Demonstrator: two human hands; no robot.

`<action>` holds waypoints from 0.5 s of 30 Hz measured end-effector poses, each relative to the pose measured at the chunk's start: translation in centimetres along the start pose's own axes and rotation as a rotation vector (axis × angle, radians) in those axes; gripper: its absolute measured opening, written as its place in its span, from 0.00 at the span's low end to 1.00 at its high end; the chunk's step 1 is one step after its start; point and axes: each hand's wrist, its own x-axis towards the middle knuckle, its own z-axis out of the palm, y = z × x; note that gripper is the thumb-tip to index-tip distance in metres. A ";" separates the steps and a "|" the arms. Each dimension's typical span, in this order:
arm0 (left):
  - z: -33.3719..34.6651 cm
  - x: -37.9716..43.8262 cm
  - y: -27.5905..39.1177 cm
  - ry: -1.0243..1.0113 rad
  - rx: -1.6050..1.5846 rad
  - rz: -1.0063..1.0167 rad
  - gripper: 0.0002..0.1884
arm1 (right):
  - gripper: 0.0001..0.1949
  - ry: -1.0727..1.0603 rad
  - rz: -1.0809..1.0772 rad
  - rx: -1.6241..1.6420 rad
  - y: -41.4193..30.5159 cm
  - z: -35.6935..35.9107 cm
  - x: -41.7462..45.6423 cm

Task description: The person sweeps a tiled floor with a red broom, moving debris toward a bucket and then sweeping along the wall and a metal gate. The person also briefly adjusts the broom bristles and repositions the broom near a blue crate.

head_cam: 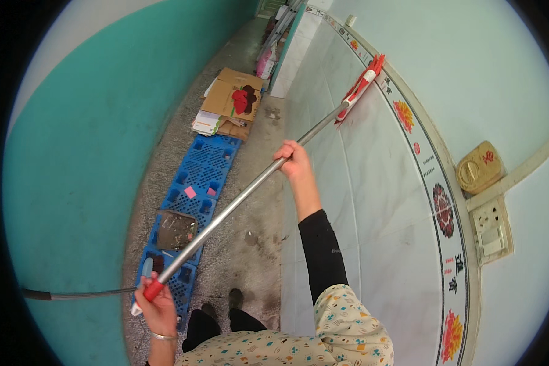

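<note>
A long metal mop pole (238,201) runs slantwise across the view. Around its red and white end grip is my left hand (159,306), with a bracelet at the wrist. My right hand (293,159) grips the pole farther up, arm stretched out in a black sleeve. At the far end, the flat mop head (359,91), white with red cloth strands, lies against the upper part of the white tiled wall (370,183). It touches the patterned border strip (403,116) there.
Blue plastic pallets (212,160) line the floor at left, bearing flattened cardboard (231,98), a dustpan (177,230) with debris and a brush (148,266). A switch and socket plate (489,230) and a yellowish timer-like box (479,167) sit on the right wall. A ladder (283,20) leans far back.
</note>
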 end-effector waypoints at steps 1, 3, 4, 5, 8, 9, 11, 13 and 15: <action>-0.2 1.8 0.2 -0.053 -0.006 0.000 0.13 | 0.15 -0.025 -0.017 -0.013 0.0 -0.1 0.5; -4.6 7.2 4.3 -0.130 0.043 0.105 0.12 | 0.14 -0.132 0.040 0.048 3.8 0.0 -0.4; -6.8 9.8 6.9 -0.060 0.054 0.154 0.14 | 0.13 -0.147 0.052 0.061 6.6 0.7 -2.1; -9.7 12.7 9.8 -0.023 -0.004 0.158 0.18 | 0.13 -0.128 0.135 0.069 8.9 0.7 -3.9; -17.1 19.1 19.1 0.170 0.038 0.210 0.27 | 0.14 -0.307 0.146 -0.077 15.7 0.0 -10.1; -18.8 21.5 20.9 0.169 0.089 0.217 0.26 | 0.16 -0.463 0.067 -0.138 17.7 -0.9 -11.9; -20.9 24.6 23.0 0.180 0.179 0.234 0.26 | 0.18 -0.225 0.277 0.047 20.5 -2.5 -15.0; -20.9 26.8 24.0 0.197 0.149 0.202 0.24 | 0.17 -0.093 0.314 -0.023 22.0 -3.0 -15.8; -21.0 28.5 24.1 0.236 0.122 0.201 0.23 | 0.16 -0.039 0.371 -0.029 22.0 -2.4 -15.3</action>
